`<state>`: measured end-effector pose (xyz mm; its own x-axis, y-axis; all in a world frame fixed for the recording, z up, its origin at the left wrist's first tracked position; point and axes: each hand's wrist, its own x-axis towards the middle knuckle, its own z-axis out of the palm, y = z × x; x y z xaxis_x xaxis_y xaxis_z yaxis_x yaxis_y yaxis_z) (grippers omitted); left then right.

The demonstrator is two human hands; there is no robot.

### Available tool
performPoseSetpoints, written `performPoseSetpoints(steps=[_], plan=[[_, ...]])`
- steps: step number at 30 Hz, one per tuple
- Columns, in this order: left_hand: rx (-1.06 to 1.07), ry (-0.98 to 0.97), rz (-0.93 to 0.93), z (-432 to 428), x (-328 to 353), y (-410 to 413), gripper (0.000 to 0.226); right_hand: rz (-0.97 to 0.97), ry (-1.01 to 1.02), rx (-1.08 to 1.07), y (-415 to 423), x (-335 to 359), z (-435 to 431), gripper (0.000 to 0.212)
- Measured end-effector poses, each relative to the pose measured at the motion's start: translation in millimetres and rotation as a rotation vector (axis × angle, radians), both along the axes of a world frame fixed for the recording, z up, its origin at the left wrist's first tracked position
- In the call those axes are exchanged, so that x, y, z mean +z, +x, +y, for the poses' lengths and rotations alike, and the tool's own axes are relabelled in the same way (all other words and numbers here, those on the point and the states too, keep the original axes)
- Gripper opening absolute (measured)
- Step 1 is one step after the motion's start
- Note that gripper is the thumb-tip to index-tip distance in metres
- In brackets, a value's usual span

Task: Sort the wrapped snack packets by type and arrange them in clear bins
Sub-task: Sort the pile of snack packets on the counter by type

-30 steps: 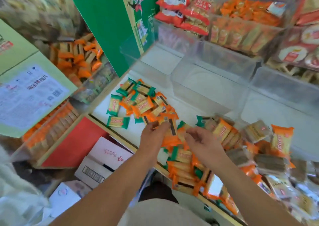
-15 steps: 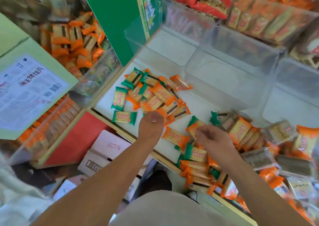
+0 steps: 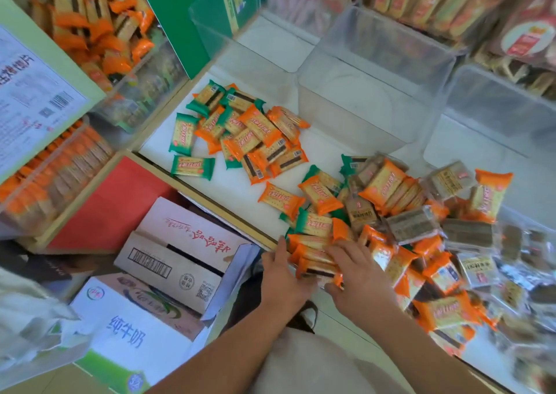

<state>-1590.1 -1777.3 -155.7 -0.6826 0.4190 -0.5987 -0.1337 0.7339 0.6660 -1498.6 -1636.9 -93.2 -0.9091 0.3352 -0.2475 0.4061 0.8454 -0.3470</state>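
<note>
Fingers (image 3: pixel 340 250) of left hand (image 3: pixel 281 277), right hand (image 3: pixel 359 276) clasping orange packets (image 3: pixel 314 258), carton (image 3: pixel 126 335) marked 纯牛奶

Fingertips of left hand (image 3: pixel 281 276) beneath orange packets (image 3: pixel 314 256); brown packets (image 3: pixel 511 243) at right blurred, cropped.

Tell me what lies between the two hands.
A small stack of orange packets, touching both the left hand and right hand, seen in the head view.

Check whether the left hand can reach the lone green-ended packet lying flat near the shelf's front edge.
Probably yes: nothing covers the green-ended packet or stands between it and the left hand, touching orange-wrapped packets.
</note>
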Motion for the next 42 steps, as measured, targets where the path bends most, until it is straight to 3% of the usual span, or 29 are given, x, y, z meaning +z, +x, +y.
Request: performPoseSetpoints(steps=[3,7,12,14,18,21,24,29,33,35,37,42], plan=[[-0.101,-0.092,0.186,7,-4,-9,0.110,-0.030,0.105,0.102,-3,-11,6,0.091],[-0.105,-0.100,0.210,12,-8,-15,0.094,0.092,0.018,0.047,-6,-18,17,0.077],[0.009,0.140,-0.074,5,-1,-25,0.082,0.302,-0.161,-0.139,-9,-12,28,0.046],[0.084,0.188,-0.104,-3,7,-39,0.078,0.330,-0.220,-0.204,-18,-6,30,0.039],[0.333,0.207,-0.138,-17,21,-80,0.082,0.198,-0.356,-0.395,-52,-1,35,0.030],[0.520,0.231,-0.170,-15,32,-117,0.071,0.147,-0.343,-0.408,-84,1,41,0.031],[0.561,0.252,-0.168,-4,49,-153,0.055,0.055,-0.248,-0.398,-113,-3,48,0.041],[0.598,0.315,-0.298,17,62,-214,0.054,-0.181,-0.178,-0.380,-152,-29,67,0.048],[0.744,0.430,-0.390,27,66,-274,0.071,-0.292,-0.153,-0.384,-177,-38,73,0.022],[0.808,0.487,-0.440,31,67,-299,0.088,-0.332,-0.133,-0.400,-185,-37,73,0.020],[0.731,0.427,-0.466,38,70,-308,0.094,-0.372,-0.158,-0.426,-193,-33,75,0.030],[0.552,0.151,-0.335,33,66,-280,0.061,-0.362,-0.124,-0.381,-212,-32,70,0.056]])
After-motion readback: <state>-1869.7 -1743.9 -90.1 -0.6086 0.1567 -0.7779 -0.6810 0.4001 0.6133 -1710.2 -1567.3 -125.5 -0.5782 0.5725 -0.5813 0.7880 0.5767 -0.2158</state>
